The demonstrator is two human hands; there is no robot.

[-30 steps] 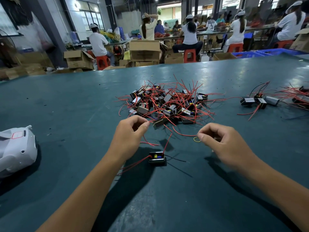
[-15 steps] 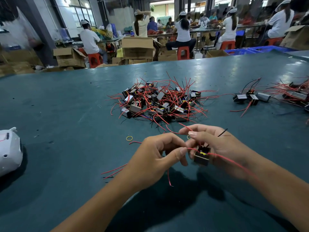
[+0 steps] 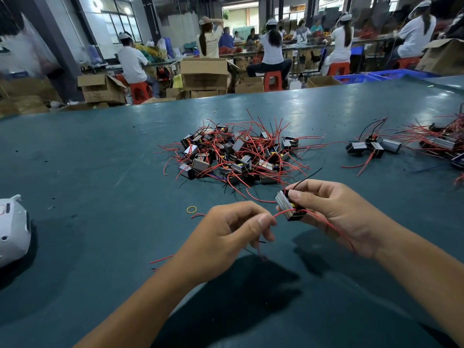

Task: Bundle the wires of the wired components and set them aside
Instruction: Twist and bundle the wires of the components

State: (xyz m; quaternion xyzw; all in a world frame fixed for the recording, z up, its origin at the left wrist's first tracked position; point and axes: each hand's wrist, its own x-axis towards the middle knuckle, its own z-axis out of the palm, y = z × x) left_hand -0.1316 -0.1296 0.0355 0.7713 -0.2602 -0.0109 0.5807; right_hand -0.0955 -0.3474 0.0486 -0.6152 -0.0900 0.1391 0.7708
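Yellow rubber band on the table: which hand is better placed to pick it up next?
Left, probably. The rubber band lies just beyond the left hand, which only pinches a red wire; the right hand grips the component.

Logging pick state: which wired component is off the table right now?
The component gripped by the right hand; the rest lie on the table.

Red wires (image 3: 251, 146) are being seen piled over silver-and-black components (image 3: 200, 165) on a dark teal table (image 3: 100, 172); a yellow rubber band (image 3: 191, 209) is being spotted nearby.
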